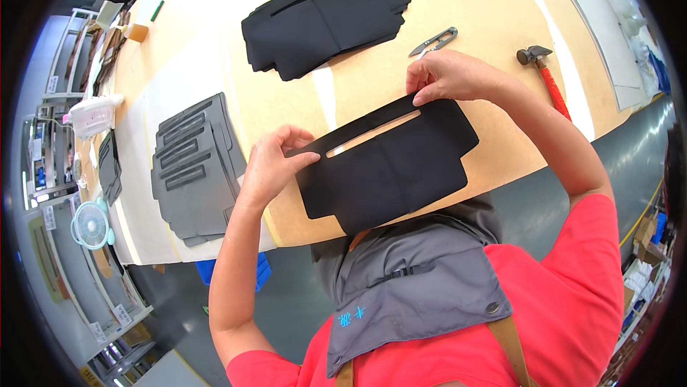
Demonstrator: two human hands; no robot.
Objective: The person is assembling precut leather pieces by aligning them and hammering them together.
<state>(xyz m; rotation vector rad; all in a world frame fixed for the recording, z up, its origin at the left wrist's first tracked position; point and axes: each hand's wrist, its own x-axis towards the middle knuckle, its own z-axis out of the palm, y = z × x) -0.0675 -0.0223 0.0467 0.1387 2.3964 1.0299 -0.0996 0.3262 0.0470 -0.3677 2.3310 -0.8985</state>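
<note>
A flat black fabric panel (390,172) with notched corners and a long slot lies at the table's near edge, and its lower part reaches toward my apron. My left hand (275,162) pinches its upper left edge, thumb on top beside the slot's end. At the upper right edge my right hand (447,78) pinches the same panel between thumb and fingers. Pale tabletop shows through the slot. Beyond the panel lies a stack of similar black panels (325,22). Thread snips (434,41) rest just past my right hand.
Grey panels (193,169) with dark strips on top are stacked at left on the table (501,1). A hammer (545,79) with a red handle lies at right. Farther left are a light blue fan (91,224), a pink-white basket (94,116) and an amber bottle (134,32).
</note>
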